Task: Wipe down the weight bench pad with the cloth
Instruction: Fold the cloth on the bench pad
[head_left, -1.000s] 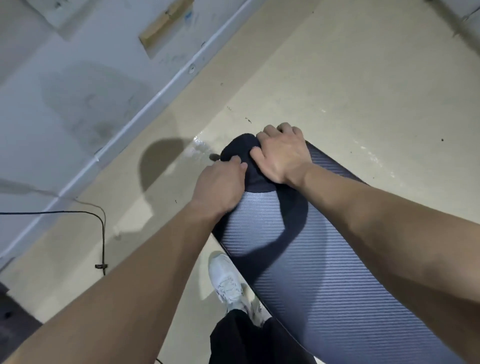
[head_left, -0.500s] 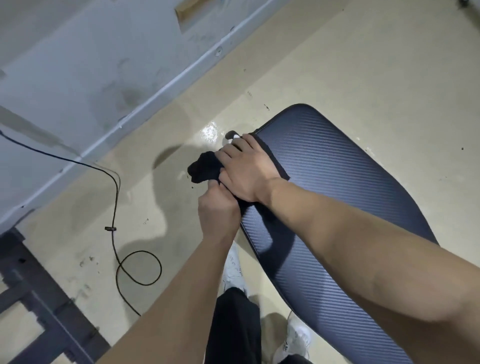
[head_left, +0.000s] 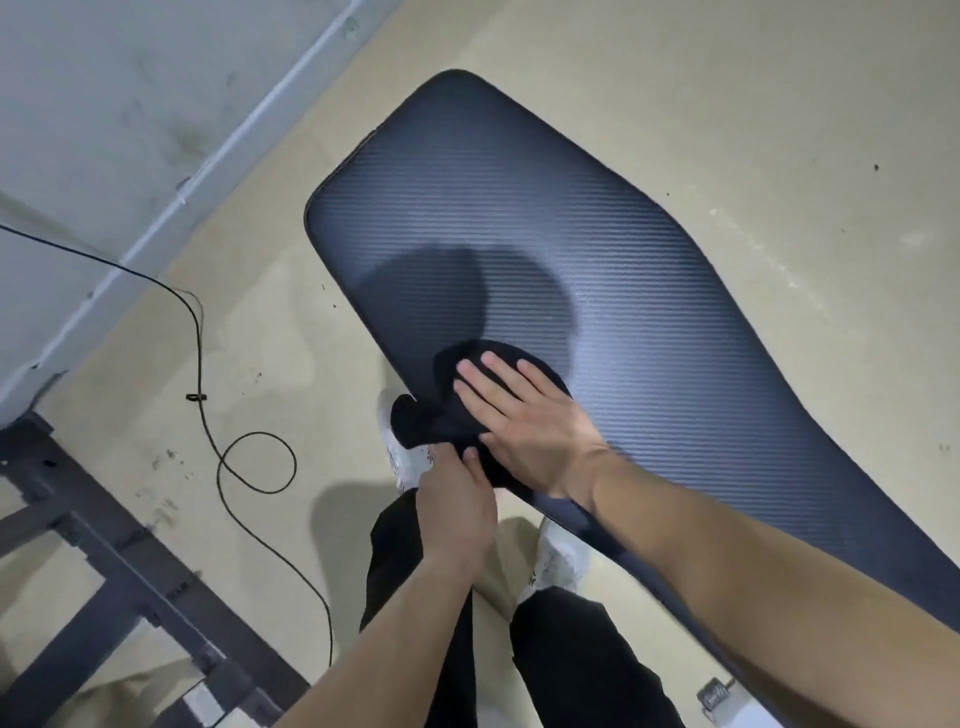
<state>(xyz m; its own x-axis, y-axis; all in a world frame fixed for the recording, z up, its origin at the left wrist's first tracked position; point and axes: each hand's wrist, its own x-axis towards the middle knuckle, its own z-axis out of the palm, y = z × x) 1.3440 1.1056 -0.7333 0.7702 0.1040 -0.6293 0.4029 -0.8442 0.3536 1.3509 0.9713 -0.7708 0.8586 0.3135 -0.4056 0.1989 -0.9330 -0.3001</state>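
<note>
The weight bench pad (head_left: 545, 218) is a long dark ribbed cushion running from upper centre down to the lower right. A black cloth (head_left: 441, 400) lies over the pad's near left edge, part of it hanging off the side. My right hand (head_left: 524, 421) presses flat on the cloth with straight, spread fingers. My left hand (head_left: 457, 504) grips the bunched part of the cloth that hangs at the pad's edge, its fingers curled round the fabric.
A black cable (head_left: 244, 447) loops across the beige floor on the left. A dark metal frame (head_left: 104, 561) stands at the lower left. A grey wall with a skirting (head_left: 218, 156) runs along the upper left. My legs and white shoes (head_left: 558, 561) stand beside the pad.
Both hands have drawn the cloth back along the pad's left edge, from the far end toward me. My right hand has flattened onto the cloth. More of the pad's far end shows.
</note>
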